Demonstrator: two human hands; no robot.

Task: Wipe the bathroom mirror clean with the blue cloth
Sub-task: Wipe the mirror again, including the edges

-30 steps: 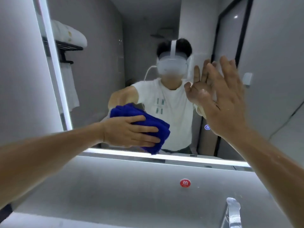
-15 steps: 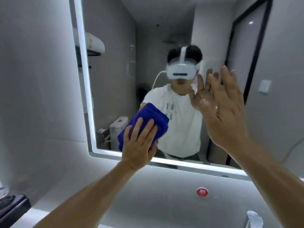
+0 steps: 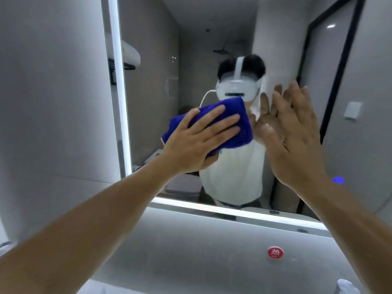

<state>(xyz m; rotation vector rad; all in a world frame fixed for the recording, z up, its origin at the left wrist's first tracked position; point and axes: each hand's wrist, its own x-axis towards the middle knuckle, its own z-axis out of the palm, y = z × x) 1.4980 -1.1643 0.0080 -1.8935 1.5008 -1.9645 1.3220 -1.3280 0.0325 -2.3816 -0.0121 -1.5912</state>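
Observation:
The bathroom mirror fills the wall ahead, edged by a lit white strip on its left and bottom. My left hand presses the folded blue cloth flat against the glass near the mirror's middle, fingers spread over it. My right hand is held flat with fingers apart against or just off the glass, right of the cloth. It holds nothing. The mirror reflects a person in a white shirt and headset.
A grey wall runs left of the mirror. Below the mirror is a grey ledge with a round red sticker. A chrome tap top shows at the bottom right. A small blue touch icon glows on the glass.
My left hand has carried the cloth up and to the right across the glass, from near the bottom edge to the middle. My right hand has stayed about where it was.

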